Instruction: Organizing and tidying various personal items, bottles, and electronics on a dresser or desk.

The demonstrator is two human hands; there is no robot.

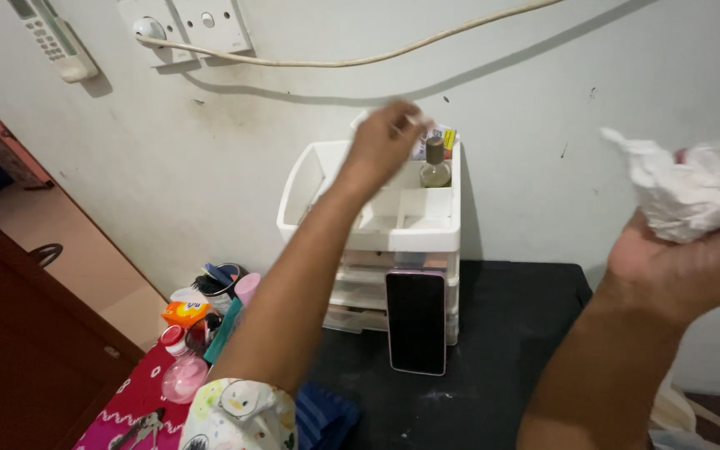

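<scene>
My left hand (383,142) reaches over the top tray of a white plastic drawer organizer (393,218) and pinches something small and pale at the tray's back edge; motion blur hides what it is. A small glass bottle (436,163) with a brown cap stands in the tray just right of that hand. My right hand (681,262) is raised at the right and grips a crumpled white tissue (693,190). A dark phone (416,321) leans upright against the organizer's drawers.
The organizer stands on a black tabletop (510,350) against a white wall. Left of it are a pink bottle (183,375), an orange packet (185,312) and other small containers on a red cloth. A cable (360,60), wall sockets (202,25) and a remote (53,35) hang above.
</scene>
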